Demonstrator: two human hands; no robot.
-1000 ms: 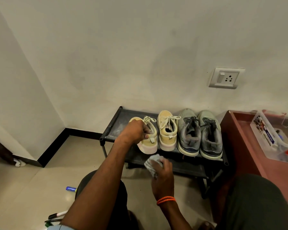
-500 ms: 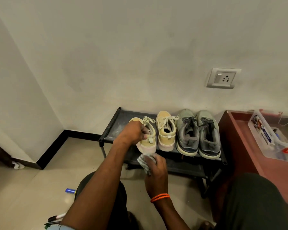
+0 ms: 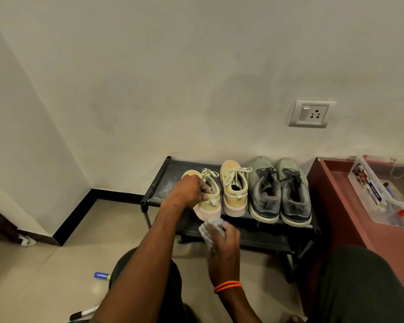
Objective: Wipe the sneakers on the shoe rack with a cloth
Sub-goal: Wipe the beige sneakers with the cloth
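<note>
The pale yellow sneaker (image 3: 209, 201), white-soled and cream-laced, tilts at the black shoe rack's (image 3: 159, 183) front edge. The left hand (image 3: 189, 190) grips its collar, fingers curled. The right hand's (image 3: 224, 248) fingers clutch a crumpled grey cloth (image 3: 211, 230) just below its heel.

The left hand (image 3: 189, 191) grips the leftmost yellow sneaker (image 3: 208, 201) at its collar, heel tilted off the black shoe rack (image 3: 170, 178). The right hand (image 3: 224, 250) holds a crumpled cloth (image 3: 211, 228) against the heel's sole. A second yellow sneaker (image 3: 233, 190) and two grey sneakers (image 3: 280, 192) stand beside it.
</note>
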